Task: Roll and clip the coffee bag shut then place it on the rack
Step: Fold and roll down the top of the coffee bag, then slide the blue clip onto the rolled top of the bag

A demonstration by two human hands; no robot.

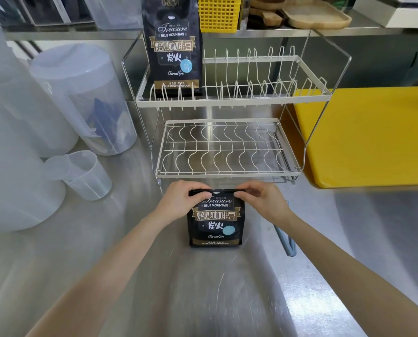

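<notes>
The coffee bag (216,222) stands upright on the steel counter (203,288); left hand (182,200) and right hand (263,201) pinch its rolled top edge from either side, fingers clamped.

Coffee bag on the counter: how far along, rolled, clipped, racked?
Done: the coffee bag top looks folded down; its logo is out of sight. In hand: left hand and right hand pinch the rolled edge. Left: clipping, probably with the bluish clip lying beside it, then placing it on the rack, where another bag already stands.
</notes>
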